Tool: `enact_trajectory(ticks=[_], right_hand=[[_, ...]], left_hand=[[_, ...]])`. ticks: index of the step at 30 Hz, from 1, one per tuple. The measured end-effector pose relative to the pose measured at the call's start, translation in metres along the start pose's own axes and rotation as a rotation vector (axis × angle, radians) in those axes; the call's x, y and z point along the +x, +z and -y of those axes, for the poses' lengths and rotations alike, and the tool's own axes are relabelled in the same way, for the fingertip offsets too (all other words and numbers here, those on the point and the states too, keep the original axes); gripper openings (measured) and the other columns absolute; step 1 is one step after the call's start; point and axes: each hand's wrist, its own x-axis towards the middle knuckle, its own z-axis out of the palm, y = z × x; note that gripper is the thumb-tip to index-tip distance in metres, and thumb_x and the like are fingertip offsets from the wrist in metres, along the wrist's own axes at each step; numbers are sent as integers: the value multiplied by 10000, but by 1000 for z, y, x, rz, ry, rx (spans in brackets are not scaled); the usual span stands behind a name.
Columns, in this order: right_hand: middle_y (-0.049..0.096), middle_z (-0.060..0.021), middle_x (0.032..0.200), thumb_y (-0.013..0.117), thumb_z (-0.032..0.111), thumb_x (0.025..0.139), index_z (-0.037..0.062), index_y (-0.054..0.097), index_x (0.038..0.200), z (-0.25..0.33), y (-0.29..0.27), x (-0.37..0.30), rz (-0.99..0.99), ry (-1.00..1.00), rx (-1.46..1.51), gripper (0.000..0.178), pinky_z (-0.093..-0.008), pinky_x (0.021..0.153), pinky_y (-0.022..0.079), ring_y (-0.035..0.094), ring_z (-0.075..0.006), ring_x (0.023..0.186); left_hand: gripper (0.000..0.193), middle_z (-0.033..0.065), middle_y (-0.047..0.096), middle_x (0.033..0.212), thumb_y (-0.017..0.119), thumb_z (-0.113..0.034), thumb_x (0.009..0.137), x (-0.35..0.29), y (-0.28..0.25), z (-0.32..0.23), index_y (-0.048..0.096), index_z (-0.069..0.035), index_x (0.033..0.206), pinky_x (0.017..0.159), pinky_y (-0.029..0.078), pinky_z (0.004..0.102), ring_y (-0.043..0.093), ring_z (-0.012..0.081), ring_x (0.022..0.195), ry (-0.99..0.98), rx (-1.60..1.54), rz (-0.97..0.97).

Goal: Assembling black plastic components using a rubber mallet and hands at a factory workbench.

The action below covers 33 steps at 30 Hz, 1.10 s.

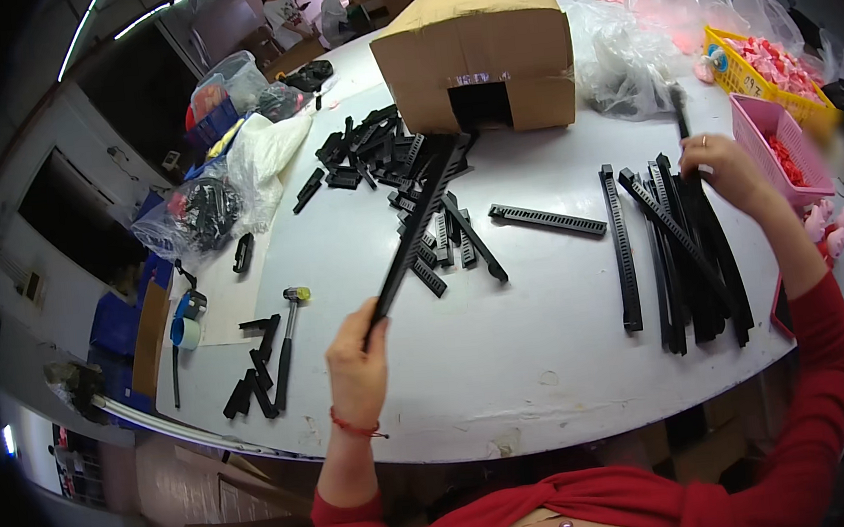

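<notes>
Grip of left hand (358,367) around black strip (408,243), right hand (722,171) around second strip (682,116), lower end indistinct

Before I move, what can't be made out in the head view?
In the head view:
Long black strip in the left hand: far end merges with the dark pieces behind.
Raised black strip in the right hand: lower end lost among the bunched strips.
Cardboard box: contents hidden by its walls and dark opening.
</notes>
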Motion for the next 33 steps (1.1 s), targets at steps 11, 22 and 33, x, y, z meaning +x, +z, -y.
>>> enact_trajectory(ticks=[11,22,33], right_hand=[[678,-36,1232,566,-29,811,105,722,923,8,34,-72,55,-65,-219,234,-370,1031,460,545,-269,1277],[605,-152,1308,640,15,905,27,566,1350,241,43,-60,-38,94,820,451,-382,1038,439,560,-258,1234],[528,-24,1426,649,-48,822,171,638,1284,273,85,-30,-289,-49,-146,511,-489,1177,272,419,-268,1383]], left_hand=[[368,160,663,1167,574,-142,995,1,35,-44,536,32,1317,874,584,372,684,227,996,-539,-1064,620],[386,190,644,1186,567,-135,999,-15,54,-44,504,49,1332,900,578,393,677,248,1015,-631,-1211,707],[293,114,642,950,623,-42,904,-36,29,-15,623,-33,1197,789,494,355,621,284,882,189,-171,422]])
